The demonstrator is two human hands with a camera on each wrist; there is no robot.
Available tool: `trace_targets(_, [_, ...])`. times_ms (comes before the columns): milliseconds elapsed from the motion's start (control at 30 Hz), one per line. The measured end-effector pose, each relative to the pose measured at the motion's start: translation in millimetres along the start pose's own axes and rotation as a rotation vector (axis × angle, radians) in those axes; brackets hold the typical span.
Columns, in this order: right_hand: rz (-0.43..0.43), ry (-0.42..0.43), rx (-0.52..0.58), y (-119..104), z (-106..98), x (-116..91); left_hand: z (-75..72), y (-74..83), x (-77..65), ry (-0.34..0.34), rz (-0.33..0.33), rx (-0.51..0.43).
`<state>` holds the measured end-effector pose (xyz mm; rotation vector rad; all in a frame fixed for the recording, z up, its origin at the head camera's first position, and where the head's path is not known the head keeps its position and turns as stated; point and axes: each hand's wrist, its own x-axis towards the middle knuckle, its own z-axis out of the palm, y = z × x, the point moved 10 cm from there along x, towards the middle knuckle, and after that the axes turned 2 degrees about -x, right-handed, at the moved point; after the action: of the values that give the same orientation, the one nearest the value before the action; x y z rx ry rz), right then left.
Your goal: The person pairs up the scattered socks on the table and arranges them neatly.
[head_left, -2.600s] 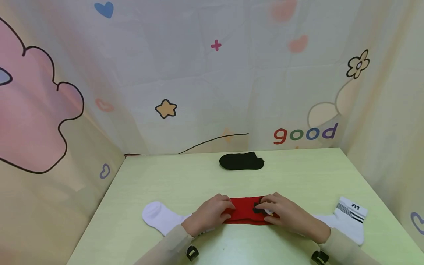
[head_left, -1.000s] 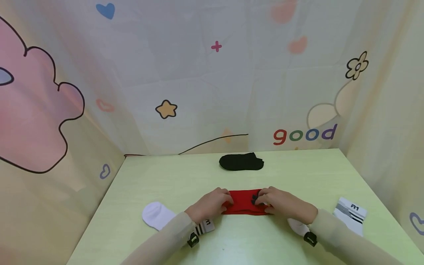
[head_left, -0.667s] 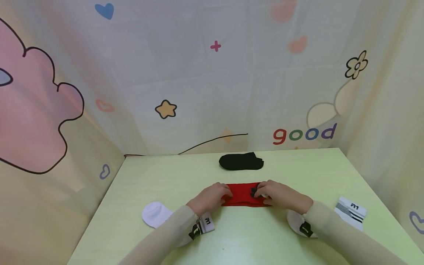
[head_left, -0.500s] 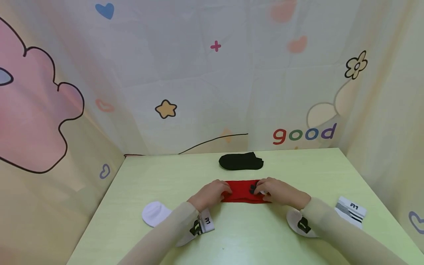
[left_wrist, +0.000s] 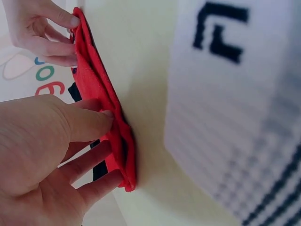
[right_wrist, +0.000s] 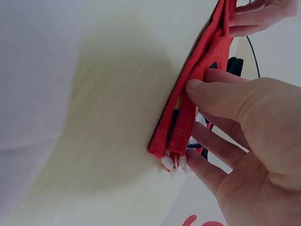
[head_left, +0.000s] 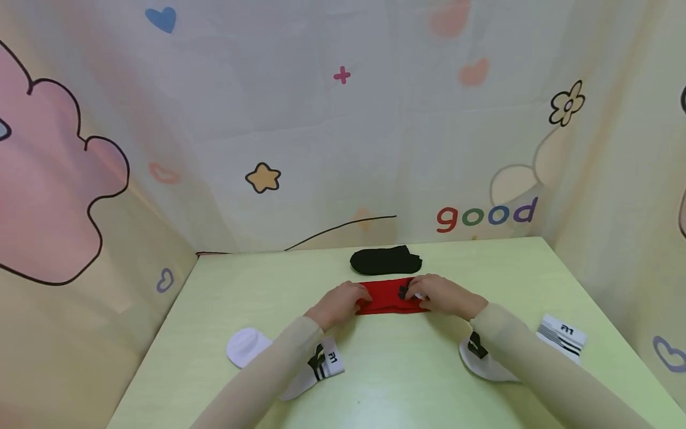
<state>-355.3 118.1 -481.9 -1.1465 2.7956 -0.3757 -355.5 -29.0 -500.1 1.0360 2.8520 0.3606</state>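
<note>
Head view: far out to the left of your left hand point(head_left: 340, 304), a pink cloud-like shape point(head_left: 53, 190) is printed on the curtain point(head_left: 316, 101). Left of that hand and on your side of it, a white sock point(head_left: 246, 347) lies on the table point(head_left: 402, 375), its middle crossed by your left sleeve point(head_left: 268, 369). Your left hand grips the left end of a red folded cloth point(head_left: 386, 296), thumb against the near, layered edge and fingers over the other side. The cloth spans between your two hands; whether it rests fully on the table is hard to tell. Just beyond it, past the gap between your hands, lies a black sock point(head_left: 386, 261). Your right hand point(head_left: 445, 294) pinches the right end beside a black-and-white pattern, and the right wrist view shows white tufts point(right_wrist: 173, 162) at that end. Beyond your right hand, the curtain carries the coloured word "good" point(head_left: 486, 215). Another white sock point(head_left: 485, 362) lies right of that hand and nearer you, partly under your right sleeve point(head_left: 536, 357), its striped cuff point(head_left: 561, 337) farthest right.
</note>
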Motion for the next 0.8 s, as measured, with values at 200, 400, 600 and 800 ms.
trace_targets(200, [0.022,0.006,0.010,9.3,-1.8,9.7,-4.1,-5.8,6.5,0.013,-0.004,0.005])
trace_targets(400, [0.037,0.021,0.040,15.0,-2.3,13.0,-7.5,-7.2,9.8,0.041,0.020,-0.004])
trace_targets(600, [0.016,0.030,0.047,15.4,-2.1,16.5,-9.1,-8.9,13.6,0.053,0.037,-0.010])
trace_targets(800, [-0.007,0.037,0.033,16.1,-1.7,18.0,-7.5,-11.4,15.3,0.038,0.015,-0.015])
